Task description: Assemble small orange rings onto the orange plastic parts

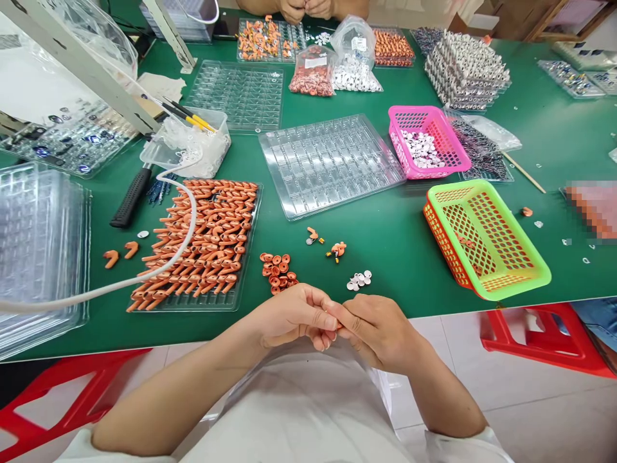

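My left hand (292, 315) and my right hand (378, 328) meet at the near table edge, fingertips pinched together on a small orange part (338, 326) that is mostly hidden. Just beyond them on the green table (385, 238) lie a pile of orange rings (278, 271), a few small white discs (359, 280) and two loose orange pieces (336, 250). A clear tray of orange hook-shaped parts (202, 244) sits to the left.
An empty clear blister tray (328, 164) lies mid-table. A pink basket (427, 140) holds white discs; a green-and-orange basket (482, 238) stands right. Stacked clear trays (38, 251) and a white cable (144, 276) are left. Another person's hands (306, 9) work at the far edge.
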{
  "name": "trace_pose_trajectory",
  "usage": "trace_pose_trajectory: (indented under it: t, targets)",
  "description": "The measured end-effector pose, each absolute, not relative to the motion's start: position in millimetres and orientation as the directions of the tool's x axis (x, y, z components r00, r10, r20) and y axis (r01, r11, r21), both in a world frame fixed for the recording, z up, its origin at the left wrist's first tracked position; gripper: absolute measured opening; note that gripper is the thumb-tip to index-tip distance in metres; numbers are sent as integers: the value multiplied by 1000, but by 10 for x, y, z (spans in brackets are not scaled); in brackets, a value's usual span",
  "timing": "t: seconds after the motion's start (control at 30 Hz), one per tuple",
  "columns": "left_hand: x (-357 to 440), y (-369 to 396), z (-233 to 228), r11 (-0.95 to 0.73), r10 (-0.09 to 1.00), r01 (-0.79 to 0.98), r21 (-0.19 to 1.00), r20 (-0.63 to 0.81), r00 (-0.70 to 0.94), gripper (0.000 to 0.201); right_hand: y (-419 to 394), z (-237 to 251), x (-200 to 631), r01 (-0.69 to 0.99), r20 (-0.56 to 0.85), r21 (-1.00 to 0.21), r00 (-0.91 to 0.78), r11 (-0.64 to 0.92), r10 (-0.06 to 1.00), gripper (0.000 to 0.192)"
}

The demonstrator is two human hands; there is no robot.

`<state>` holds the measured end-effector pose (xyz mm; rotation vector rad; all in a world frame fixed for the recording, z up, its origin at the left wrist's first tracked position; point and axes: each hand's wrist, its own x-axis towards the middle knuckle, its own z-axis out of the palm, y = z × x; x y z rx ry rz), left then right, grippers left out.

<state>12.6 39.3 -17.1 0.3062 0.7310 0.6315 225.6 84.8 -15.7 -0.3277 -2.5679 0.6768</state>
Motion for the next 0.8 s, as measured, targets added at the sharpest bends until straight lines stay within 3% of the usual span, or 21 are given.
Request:
trace_pose_trajectory:
  t: [0.5,0.67,0.8]
  targets:
    - [175,401,-87,712,702,-459,532,-570,428,25,814,-288,2238,25,365,-717,-838,697,405,56]
    - [193,375,-11,606,790,-315,730,-509,342,19,797,-325,2229,-79,357,-848,-815,524,456,52]
    - [228,317,79,318,938,-2,948,-314,148,6,700,-327,2188,-84,218,-971,-683,222,697,38]
